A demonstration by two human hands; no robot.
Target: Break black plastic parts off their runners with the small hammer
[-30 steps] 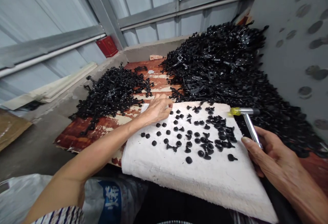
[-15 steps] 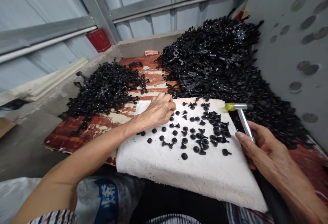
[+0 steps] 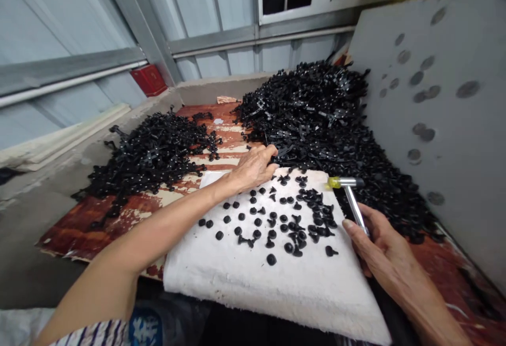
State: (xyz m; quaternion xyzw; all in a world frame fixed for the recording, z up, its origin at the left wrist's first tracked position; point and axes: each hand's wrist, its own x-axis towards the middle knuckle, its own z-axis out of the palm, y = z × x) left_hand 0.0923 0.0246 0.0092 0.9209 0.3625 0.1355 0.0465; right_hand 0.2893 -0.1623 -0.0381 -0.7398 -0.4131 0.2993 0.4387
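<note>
My left hand reaches to the near edge of a large heap of black plastic parts. Its fingers and thumb close around a black part there, mostly hidden by the fingers. My right hand grips a small hammer with a metal shaft, a yellow tip and a black opposite end, held at the right edge of a white cloth. Scattered over the cloth lie several small round black pieces, some with stems, denser toward the right.
A smaller heap of black parts lies on the worn red board at left. A grey spotted panel stands along the right side. A red box sits in the back corner by the metal wall.
My left hand has moved from the cloth's far edge forward to the large heap. My right hand still holds the hammer in about the same place. The view has tilted up and turned right.
</note>
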